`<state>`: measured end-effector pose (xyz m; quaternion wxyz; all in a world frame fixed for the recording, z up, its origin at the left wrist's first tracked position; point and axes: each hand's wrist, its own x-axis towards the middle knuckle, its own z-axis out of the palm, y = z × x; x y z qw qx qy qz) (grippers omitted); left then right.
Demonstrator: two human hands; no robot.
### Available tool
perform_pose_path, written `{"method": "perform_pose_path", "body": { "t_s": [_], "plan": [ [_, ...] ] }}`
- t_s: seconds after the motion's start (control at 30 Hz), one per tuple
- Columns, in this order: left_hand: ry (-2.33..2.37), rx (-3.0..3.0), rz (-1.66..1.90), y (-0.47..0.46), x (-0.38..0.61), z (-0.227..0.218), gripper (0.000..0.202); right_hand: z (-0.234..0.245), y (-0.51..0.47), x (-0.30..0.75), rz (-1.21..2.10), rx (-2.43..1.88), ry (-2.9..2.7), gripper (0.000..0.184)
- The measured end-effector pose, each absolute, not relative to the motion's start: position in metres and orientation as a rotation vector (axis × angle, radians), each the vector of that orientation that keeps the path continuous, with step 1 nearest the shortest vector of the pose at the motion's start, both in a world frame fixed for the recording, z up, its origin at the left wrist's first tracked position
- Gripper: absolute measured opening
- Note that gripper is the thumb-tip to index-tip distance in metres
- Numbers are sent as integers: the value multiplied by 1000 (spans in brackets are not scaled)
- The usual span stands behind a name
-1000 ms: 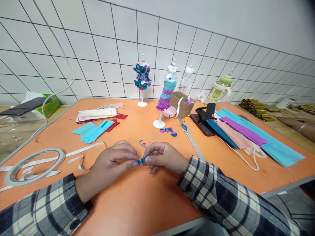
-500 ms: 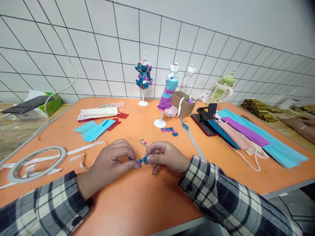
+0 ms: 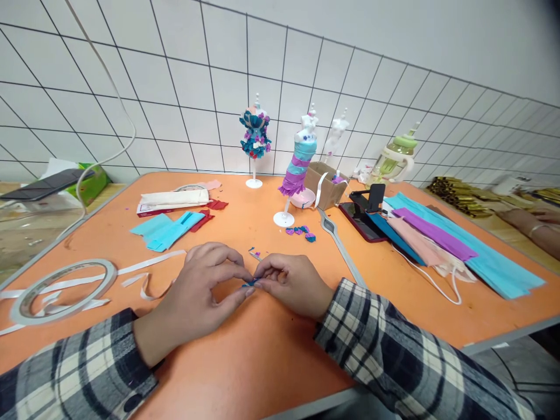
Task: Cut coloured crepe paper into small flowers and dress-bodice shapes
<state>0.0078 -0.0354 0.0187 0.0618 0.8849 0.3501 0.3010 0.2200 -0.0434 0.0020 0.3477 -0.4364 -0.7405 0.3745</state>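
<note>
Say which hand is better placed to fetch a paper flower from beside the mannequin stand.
Probably right: the right hand lies nearer the paper flowers; the left hand would cross it. Both pinch the blue paper piece.

On the table [image 3: 271, 361], near its front middle, the left hand [image 3: 205, 291] and right hand [image 3: 293, 283] meet fingertip to fingertip, a scrap [image 3: 250, 284] pinched between them. Left of them, by the table's left edge, lies a tape roll [image 3: 61, 286]. Behind it lie sheets [image 3: 166, 228], and behind those a packet [image 3: 172, 200]. Straight behind the hands lie rosettes [image 3: 300, 231], then a dress form [image 3: 300, 160]. A second form [image 3: 255, 135] stands back-left of it and a third form [image 3: 335, 137] back-right, both by the grid wall [image 3: 175, 87]. A box [image 3: 326, 184] sits just right of the dress form, a phone [image 3: 365, 221] right of that, and a bottle [image 3: 394, 160] behind the phone. Strips [image 3: 459, 245] lie along the right side.
</note>
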Motion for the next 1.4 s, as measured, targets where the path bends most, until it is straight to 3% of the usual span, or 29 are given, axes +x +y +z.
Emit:
{"method": "perform_pose_path", "body": {
  "t_s": [0.33,0.43,0.53,0.8,1.0,1.4],
  "plan": [
    [1156,2618,891,-32,8,12,12,5,-44,221,826,-1119,-2009,7],
    [1122,2542,917,-31,9,14,14,6,-43,222,758,-1081,-2023,15],
    [1133,2300,957,-28,10,16,17,8,-38,227,548,-1173,-2079,25],
    [1280,1575,970,-17,9,16,32,12,-37,237,153,-1608,-2592,22],
    [1299,1462,1049,-15,8,12,36,24,-51,228,80,-1834,-2718,16],
    [1405,1439,1152,-13,2,7,38,26,-48,235,28,-1814,-2663,19]
  ]
}}
